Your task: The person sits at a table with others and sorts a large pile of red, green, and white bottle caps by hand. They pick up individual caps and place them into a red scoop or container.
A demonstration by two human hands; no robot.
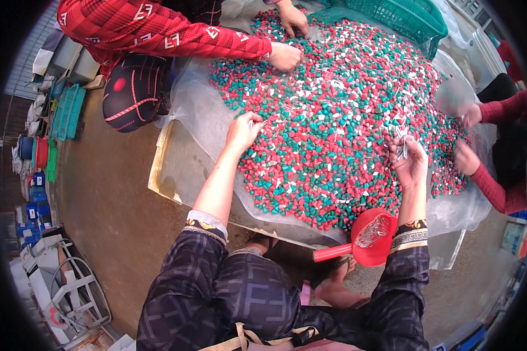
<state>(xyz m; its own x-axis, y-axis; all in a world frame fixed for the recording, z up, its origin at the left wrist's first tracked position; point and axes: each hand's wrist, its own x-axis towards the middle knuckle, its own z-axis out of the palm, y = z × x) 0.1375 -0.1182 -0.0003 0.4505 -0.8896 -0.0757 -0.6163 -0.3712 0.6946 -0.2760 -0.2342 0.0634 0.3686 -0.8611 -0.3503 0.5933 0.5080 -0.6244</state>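
Well, a big heap of little red, green and white bits [334, 164] sits on a clear sheet [202, 111] over the table [184, 161]. At the heap's nine o'clock, the left hand [242, 134] has its fingers bent close together; I can't tell if they grip anything. At four o'clock, the right hand [413, 167] curls its fingers round some thin, pale sticks [401, 148]. A red scoop [382, 256] is between five and six. Another person's hand [285, 57] touches the heap at eleven, and a green basket [395, 20] is at one.
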